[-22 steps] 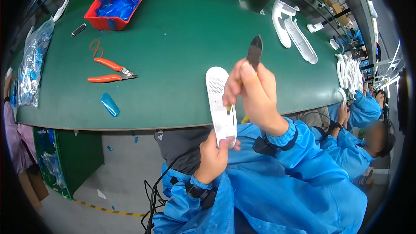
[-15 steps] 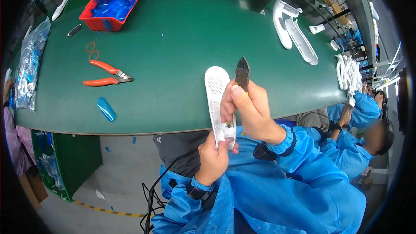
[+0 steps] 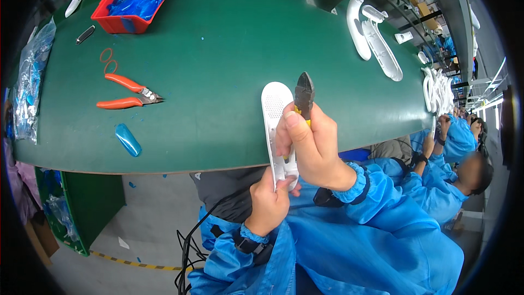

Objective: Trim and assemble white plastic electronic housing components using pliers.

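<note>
A long white plastic housing (image 3: 275,104), rounded and dotted with small holes at its far end, extends over the table's front edge. My left hand (image 3: 267,203) grips its near end between thumb and fingers. Wrapped around yellow-handled pliers (image 3: 304,92), my right hand (image 3: 312,145) presses against the housing's open inner side. The dark pliers' jaws point away from me, and a handle end goes down toward the housing. The fingers hide most of the handles and the middle of the housing.
Orange-handled cutters (image 3: 131,93) and a shiny blue piece (image 3: 128,140) lie to the left. Behind them stands a red bin (image 3: 103,22) of blue film. White shell parts (image 3: 382,52) rest at the back right. Co-workers in blue (image 3: 431,186) sit on the right.
My view has shifted slightly, so the table items appear a little farther left. Both hands keep their holds, with the right hand slightly lower against the housing.
</note>
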`<act>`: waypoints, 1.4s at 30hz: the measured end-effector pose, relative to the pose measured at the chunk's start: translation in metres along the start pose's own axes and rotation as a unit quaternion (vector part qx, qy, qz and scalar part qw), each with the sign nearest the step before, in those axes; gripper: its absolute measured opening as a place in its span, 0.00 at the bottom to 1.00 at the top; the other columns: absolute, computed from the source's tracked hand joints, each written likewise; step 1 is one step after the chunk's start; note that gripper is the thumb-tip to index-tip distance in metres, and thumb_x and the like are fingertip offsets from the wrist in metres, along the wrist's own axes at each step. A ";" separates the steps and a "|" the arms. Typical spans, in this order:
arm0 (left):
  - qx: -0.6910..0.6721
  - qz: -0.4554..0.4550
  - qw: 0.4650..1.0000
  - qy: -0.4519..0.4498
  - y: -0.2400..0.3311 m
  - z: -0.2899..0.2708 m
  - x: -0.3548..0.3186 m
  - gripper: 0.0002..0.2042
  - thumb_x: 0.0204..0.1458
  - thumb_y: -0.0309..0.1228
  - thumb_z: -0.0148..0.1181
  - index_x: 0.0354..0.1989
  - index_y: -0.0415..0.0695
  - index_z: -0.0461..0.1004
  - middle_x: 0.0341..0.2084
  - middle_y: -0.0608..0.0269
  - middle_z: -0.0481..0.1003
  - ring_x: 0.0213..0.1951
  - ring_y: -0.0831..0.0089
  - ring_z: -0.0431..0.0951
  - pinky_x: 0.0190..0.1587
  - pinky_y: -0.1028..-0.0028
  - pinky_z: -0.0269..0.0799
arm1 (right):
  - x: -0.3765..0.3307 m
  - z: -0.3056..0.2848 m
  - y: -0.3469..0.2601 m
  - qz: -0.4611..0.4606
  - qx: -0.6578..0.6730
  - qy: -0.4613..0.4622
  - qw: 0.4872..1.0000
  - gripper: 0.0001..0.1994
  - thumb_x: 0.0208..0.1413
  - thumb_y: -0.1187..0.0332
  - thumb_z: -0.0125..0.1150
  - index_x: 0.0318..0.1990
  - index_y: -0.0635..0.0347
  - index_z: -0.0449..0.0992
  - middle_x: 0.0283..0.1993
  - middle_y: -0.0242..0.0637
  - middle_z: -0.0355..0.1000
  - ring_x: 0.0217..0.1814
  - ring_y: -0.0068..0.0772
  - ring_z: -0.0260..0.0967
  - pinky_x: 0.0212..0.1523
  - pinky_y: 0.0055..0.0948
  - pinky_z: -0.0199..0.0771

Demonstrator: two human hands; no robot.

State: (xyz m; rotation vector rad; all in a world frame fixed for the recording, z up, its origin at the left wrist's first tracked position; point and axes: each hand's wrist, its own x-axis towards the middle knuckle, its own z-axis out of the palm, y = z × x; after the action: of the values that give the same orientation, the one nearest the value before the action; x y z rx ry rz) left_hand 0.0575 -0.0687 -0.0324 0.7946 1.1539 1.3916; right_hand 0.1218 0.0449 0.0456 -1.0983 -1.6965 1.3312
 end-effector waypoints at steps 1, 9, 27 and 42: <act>-0.003 -0.001 1.000 0.001 0.000 0.000 0.000 0.10 0.62 0.26 0.49 0.45 0.30 0.70 0.24 0.57 0.78 0.25 0.72 0.81 0.30 0.74 0.76 | 0.002 0.002 0.000 0.008 -0.009 -0.001 1.000 0.11 0.67 0.64 0.49 0.39 0.66 0.68 0.22 0.32 0.68 0.22 0.21 0.67 0.23 0.25 0.68; -0.027 -0.004 1.000 -0.005 -0.009 -0.001 0.001 0.08 0.60 0.22 0.50 0.44 0.32 0.71 0.24 0.56 0.79 0.25 0.69 0.82 0.31 0.72 0.77 | 0.007 0.006 -0.002 0.021 -0.009 0.002 1.000 0.13 0.68 0.63 0.48 0.38 0.66 0.66 0.23 0.33 0.68 0.22 0.23 0.67 0.23 0.27 0.69; -0.015 0.010 1.000 0.013 -0.001 0.007 0.000 0.09 0.60 0.21 0.48 0.47 0.32 0.70 0.23 0.56 0.79 0.26 0.70 0.82 0.32 0.72 0.77 | 0.002 0.018 -0.005 0.044 0.072 0.059 0.995 0.13 0.69 0.62 0.46 0.35 0.62 0.63 0.24 0.31 0.62 0.20 0.21 0.63 0.22 0.24 0.68; -0.028 0.016 0.999 -0.005 -0.006 0.004 0.001 0.09 0.60 0.23 0.49 0.45 0.33 0.71 0.23 0.56 0.80 0.26 0.65 0.83 0.32 0.70 0.77 | 0.002 0.010 -0.009 0.045 0.059 0.054 0.996 0.11 0.68 0.64 0.48 0.39 0.64 0.65 0.23 0.29 0.65 0.23 0.19 0.64 0.23 0.23 0.65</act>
State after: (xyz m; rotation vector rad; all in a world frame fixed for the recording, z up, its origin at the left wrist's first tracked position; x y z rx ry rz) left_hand 0.0627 -0.0676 -0.0368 0.7819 1.0949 1.4385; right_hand 0.1105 0.0423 0.0524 -1.1678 -1.4862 1.3843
